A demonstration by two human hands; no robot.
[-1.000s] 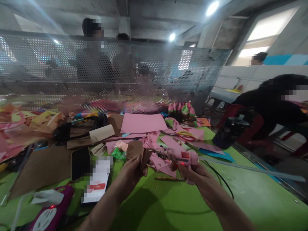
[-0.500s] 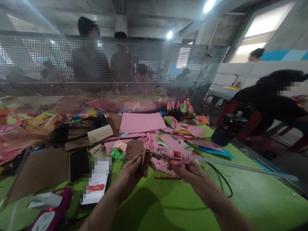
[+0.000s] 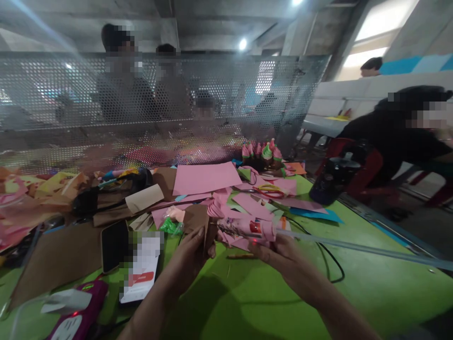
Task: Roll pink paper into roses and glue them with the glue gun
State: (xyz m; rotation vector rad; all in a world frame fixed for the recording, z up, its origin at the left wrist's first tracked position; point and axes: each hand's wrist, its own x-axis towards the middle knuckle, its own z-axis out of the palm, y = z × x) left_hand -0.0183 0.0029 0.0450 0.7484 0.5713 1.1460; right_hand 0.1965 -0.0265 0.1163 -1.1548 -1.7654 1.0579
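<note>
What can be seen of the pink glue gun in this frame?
The glue gun is pink, seemingly plastic, with a red label on its side and a small red light glowing beneath the body. It lies roughly level above the green table, nozzle pointing left toward the brown paper piece in the left hand. The right hand grips it from below. A clear glue stick juts from its back toward the right, and a black cord trails behind on the table.

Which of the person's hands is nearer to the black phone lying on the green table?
Left. The left hand, gripping a brown paper piece, sits just right of the black phone. The right hand, holding the pink glue gun, is farther right.
</note>
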